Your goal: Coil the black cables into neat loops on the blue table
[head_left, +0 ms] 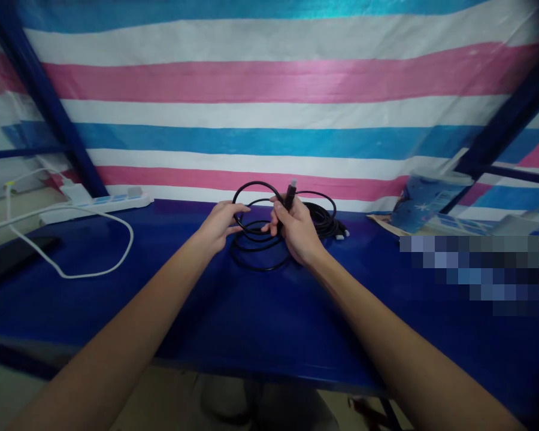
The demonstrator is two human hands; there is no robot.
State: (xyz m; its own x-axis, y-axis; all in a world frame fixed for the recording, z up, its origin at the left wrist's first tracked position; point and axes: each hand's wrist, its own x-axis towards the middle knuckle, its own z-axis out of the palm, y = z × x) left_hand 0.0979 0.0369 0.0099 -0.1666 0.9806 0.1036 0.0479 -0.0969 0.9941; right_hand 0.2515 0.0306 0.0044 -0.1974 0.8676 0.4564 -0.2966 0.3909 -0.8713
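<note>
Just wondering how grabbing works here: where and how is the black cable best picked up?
Probably by the dark plug end, which the right hand already holds: this stiff-looking, straight part of the black cable points upward, so fingers can close around its sides from the right. The thin loops look floppier and would likely sag.

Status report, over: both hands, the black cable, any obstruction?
Right hand: grip on black cable, connector up. Left hand at its loop. White cord off left, clear of both hands. Over.
</note>
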